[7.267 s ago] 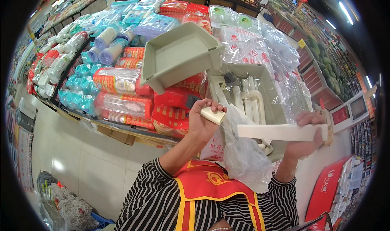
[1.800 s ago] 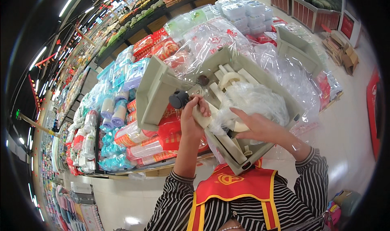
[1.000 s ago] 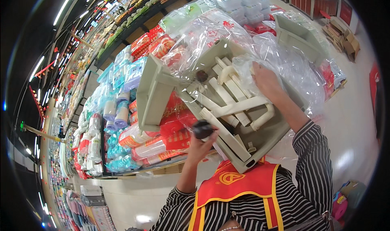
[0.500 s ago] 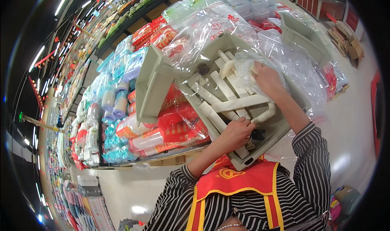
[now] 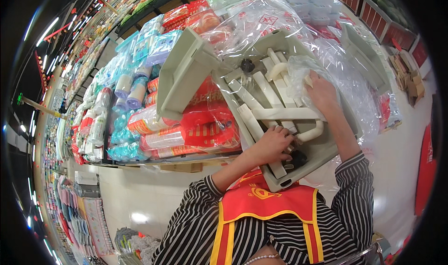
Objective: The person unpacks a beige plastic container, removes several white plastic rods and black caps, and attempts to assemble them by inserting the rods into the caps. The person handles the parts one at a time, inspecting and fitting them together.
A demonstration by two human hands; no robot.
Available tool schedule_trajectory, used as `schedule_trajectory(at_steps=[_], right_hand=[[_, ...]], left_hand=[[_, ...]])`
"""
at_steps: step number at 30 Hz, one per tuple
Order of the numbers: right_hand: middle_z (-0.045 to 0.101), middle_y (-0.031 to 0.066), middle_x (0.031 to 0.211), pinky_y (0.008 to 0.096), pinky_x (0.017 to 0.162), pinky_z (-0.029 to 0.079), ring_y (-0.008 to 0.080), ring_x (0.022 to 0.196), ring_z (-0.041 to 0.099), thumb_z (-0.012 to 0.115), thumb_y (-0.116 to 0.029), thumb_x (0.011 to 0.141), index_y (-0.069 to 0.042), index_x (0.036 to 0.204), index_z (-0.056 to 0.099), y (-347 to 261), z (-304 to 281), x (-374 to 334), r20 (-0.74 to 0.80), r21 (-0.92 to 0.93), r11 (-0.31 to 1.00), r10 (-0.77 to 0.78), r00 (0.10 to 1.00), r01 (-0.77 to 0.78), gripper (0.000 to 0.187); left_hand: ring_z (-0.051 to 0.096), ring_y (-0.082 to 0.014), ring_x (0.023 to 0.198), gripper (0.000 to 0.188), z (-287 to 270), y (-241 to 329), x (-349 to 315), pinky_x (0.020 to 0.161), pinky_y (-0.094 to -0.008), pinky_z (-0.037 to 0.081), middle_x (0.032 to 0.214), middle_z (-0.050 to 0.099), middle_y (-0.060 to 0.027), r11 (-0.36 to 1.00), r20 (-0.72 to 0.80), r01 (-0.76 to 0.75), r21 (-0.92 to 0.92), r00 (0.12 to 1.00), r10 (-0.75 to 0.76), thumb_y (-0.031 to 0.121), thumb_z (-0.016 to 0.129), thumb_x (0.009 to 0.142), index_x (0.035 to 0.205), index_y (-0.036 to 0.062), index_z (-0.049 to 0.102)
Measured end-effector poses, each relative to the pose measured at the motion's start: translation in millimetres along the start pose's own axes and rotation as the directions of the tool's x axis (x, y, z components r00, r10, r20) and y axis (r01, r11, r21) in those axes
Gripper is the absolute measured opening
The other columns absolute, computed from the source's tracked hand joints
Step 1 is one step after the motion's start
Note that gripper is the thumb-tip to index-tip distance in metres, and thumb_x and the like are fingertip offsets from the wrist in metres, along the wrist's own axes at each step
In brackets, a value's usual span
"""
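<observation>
**Holding a grey-green plastic tray of loose parts above a shop display**

Resting tilted against the person's chest, the grey-green plastic tray (image 5: pixel 322 148) sits just in front of the red apron (image 5: pixel 266 204). Inside it lie pale tubes and bars (image 5: pixel 280 113), crossing one another, with a black wheel (image 5: pixel 247 65) near the far wall and another black wheel (image 5: pixel 298 158) near the close edge. The left hand (image 5: pixel 273 143) is curled shut around a bar beside the nearer wheel. The right hand (image 5: pixel 322 94) presses down, fingers bent, on crumpled clear plastic wrap (image 5: pixel 298 78) inside the tray. A second tray-like piece (image 5: pixel 182 73) of the same colour stands up at the left. Beyond it, a shelf (image 5: pixel 186 160) carries red packs (image 5: pixel 205 125), blue and white packs (image 5: pixel 135 83) and clear bags.
</observation>
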State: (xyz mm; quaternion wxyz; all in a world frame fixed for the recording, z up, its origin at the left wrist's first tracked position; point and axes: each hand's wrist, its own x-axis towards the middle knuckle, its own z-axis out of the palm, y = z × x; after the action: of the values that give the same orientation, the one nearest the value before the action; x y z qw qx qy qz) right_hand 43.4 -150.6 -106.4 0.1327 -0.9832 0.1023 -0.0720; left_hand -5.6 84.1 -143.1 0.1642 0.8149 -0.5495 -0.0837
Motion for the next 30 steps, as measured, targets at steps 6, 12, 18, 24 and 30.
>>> schedule_trajectory(at_steps=[6,12,18,24,30], right_hand=[[0.066,0.0197,0.104,0.0469,0.079,0.052,0.0378,0.091,0.066,0.062,-0.025,0.090,-0.004,0.129,0.048,0.1,0.6,-0.9,-0.035,-0.022,0.999,-0.027,0.999,0.026,0.047],[0.064,0.0207,0.113,0.0478,0.084,0.050,0.0394,0.097,0.064,0.060,-0.027,0.090,-0.005,0.137,0.044,-3.4,-1.3,0.7,0.029,-0.023,0.999,-0.022,0.999,0.023,0.054],[0.064,0.0202,0.115,0.0474,0.085,0.050,0.0384,0.097,0.064,0.060,-0.029,0.090,-0.006,0.136,0.045,0.2,-1.5,-0.8,0.024,-0.034,0.999,-0.029,0.999,0.030,0.054],[0.064,0.0197,0.113,0.0464,0.085,0.050,0.0372,0.098,0.064,0.060,-0.030,0.090,-0.007,0.136,0.045,0.2,-0.7,-1.4,0.028,-0.056,0.998,-0.021,0.999,0.023,0.053],[0.064,0.0188,0.114,0.0459,0.084,0.050,0.0369,0.098,0.064,0.060,-0.030,0.090,-0.007,0.136,0.045,1.9,4.1,-0.4,0.030,-0.071,0.997,-0.040,0.999,0.042,0.053]], left_hand=[[0.056,-0.0304,0.101,0.038,2.1,-7.0,3.2,0.088,-0.0396,0.046,0.100,0.059,-0.0119,0.999,-0.088,0.052,0.011,0.995,-0.051,0.029,0.069,0.080,0.106,0.0027,0.059],[0.055,-0.0269,0.101,0.024,15.6,-23.4,-0.2,0.088,-0.0374,0.046,0.100,0.059,-0.0098,0.972,-0.132,0.126,0.200,0.986,-0.101,0.015,0.061,0.079,0.100,0.0044,0.061],[0.053,-0.0278,0.106,0.024,16.7,-23.3,0.3,0.094,-0.0401,0.042,0.103,0.059,-0.0106,0.949,-0.116,0.116,0.294,0.990,-0.085,0.012,0.059,0.076,0.099,0.0045,0.061],[0.053,-0.0282,0.107,0.017,10.8,-20.9,2.8,0.092,-0.0388,0.043,0.106,0.056,-0.0112,0.954,-0.128,0.109,0.278,0.989,-0.076,0.011,0.059,0.075,0.090,0.0044,0.063],[0.053,-0.0273,0.104,0.008,7.0,-20.1,2.1,0.086,-0.0374,0.045,0.104,0.055,-0.0113,0.955,-0.177,0.138,0.262,0.980,-0.093,0.009,0.060,0.073,0.079,0.0055,0.064]])
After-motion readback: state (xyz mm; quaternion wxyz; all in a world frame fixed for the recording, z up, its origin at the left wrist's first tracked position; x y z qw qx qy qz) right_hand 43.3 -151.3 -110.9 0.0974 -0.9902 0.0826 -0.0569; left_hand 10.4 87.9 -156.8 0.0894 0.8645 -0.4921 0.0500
